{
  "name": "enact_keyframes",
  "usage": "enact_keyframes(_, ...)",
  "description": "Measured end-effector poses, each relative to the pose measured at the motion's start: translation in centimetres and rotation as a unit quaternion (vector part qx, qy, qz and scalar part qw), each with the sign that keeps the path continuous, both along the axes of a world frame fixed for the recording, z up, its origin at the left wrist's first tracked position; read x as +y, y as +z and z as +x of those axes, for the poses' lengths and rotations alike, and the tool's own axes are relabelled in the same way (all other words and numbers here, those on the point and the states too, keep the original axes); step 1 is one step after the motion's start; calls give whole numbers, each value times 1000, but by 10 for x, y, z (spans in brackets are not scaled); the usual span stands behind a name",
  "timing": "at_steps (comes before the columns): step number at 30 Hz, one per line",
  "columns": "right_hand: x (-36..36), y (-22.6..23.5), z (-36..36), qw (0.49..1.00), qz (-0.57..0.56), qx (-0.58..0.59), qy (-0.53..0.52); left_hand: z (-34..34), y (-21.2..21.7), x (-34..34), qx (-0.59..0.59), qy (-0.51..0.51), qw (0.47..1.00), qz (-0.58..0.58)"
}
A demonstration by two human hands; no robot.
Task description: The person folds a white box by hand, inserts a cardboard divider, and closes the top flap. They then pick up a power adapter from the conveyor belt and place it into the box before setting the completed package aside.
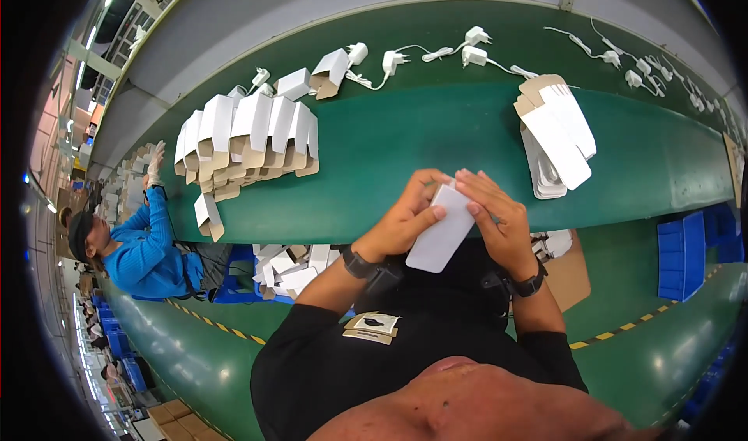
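Note:
Between my hands, above the table's near edge, is a white oblong piece with rounded corners [441, 234], tilted with its far end up. My left hand [403, 221] is closed round its left side, thumb lying on the upper face. My right hand [502, 216] has its fingers bent over the far right corner, pressing against the edge; what lies under them is hidden. To the right, flat white cartons [562, 133] rest on a stack of white rounded trays [547, 182]. Left of my hands, several open white boxes [249, 125] are heaped on the green table [389, 141].
White plug chargers with cables [392, 61] lie along the far ledge. Below the table are a bin of white boxes [296, 266] on the left and a blue crate [681, 255] on the right. A co-worker in blue [144, 246] sits at the left.

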State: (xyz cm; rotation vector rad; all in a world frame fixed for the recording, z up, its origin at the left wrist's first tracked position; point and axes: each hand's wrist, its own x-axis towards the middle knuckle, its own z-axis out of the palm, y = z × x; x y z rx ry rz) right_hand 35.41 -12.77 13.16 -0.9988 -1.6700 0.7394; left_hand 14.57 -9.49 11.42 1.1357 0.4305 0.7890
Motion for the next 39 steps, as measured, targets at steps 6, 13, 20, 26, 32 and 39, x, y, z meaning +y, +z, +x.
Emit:
enact_keyframes(6,13,22,44,985,82,-84,-128,16,26,77,71,112,983,128)
enact_keyframes(13,8,18,92,817,91,-403,-402,22,25,231,416,397,730,369)
enact_keyframes(20,12,3,96,808,108,-421,-398,45,-40,283,470,433,627,445)
enact_keyframes(26,10,18,121,835,68,-377,-395,80,-4,186,291,356,805,376)
enact_keyframes(32,-4,40,111,816,193,-370,-400,98,28,46,82,133,974,162)
enact_keyframes(39,-42,43,12,928,220,-198,-227,92,40,1,-131,159,975,85)
